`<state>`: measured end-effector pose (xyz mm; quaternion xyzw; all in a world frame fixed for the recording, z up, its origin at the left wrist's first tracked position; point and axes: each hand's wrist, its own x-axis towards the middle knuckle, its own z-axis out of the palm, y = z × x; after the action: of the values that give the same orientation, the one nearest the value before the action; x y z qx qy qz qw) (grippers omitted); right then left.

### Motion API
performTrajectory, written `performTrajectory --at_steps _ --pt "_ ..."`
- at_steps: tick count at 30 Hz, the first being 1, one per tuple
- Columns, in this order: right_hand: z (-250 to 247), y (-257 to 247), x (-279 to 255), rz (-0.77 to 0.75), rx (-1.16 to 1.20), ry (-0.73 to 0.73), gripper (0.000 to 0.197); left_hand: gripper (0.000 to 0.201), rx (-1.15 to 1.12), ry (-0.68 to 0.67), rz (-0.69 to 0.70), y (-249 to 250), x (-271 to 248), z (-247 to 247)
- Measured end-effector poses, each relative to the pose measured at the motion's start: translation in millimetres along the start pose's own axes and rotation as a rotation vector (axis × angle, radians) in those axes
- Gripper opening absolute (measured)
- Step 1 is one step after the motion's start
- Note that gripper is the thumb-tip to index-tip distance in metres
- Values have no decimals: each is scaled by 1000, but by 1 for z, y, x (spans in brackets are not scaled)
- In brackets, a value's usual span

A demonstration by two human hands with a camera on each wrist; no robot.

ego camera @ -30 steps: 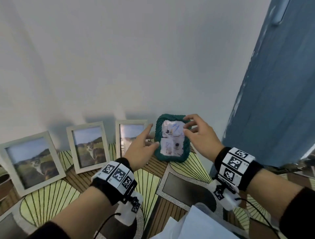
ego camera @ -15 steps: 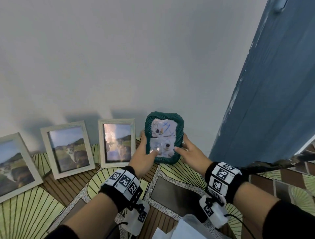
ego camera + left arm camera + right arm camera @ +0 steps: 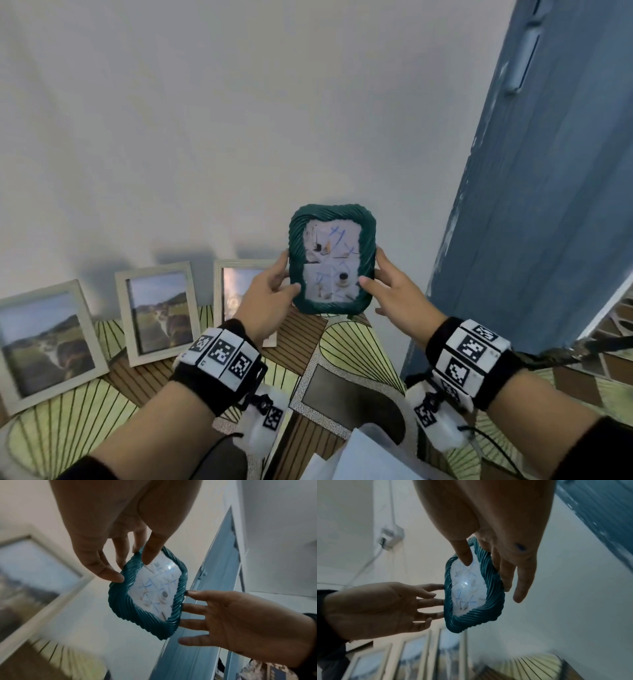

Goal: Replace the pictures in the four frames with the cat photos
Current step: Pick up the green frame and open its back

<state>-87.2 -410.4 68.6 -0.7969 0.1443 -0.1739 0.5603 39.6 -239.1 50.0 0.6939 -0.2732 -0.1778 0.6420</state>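
While three white frames [image 3: 157, 315] lean on the wall, both hands hold the green frame [image 3: 331, 259]. Left hand [image 3: 265, 301] pinches its left edge. Right hand [image 3: 399, 298] pinches the right.

White wall [image 3: 205, 120], blue door [image 3: 548, 205], patterned tabletop [image 3: 349, 349].

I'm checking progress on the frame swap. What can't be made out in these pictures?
- Back of the green frame: faces away in all views.
- Third white frame: head view, left hand covers its right part; glare washes out the picture.
- Leftmost white frame: head view, cut by the edge.
- White frames: blurred in both wrist views.
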Motion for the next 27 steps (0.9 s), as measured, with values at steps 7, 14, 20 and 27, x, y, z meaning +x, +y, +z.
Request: performTrajectory --at_steps 7,14,20,27 --pt "22 -82 -70 -240 79 -26 59 55 128 83 312 77 -94 -50" --pt "75 -70 -138 -372 245 -112 43 55 169 106 352 66 -209 -93" --pt "127 -31 -166 -291 372 -174 40 49 168 254 228 23 -270 -117" --pt "159 2 -180 -77 349 -265 44 55 84 314 -30 -20 -317 -126"
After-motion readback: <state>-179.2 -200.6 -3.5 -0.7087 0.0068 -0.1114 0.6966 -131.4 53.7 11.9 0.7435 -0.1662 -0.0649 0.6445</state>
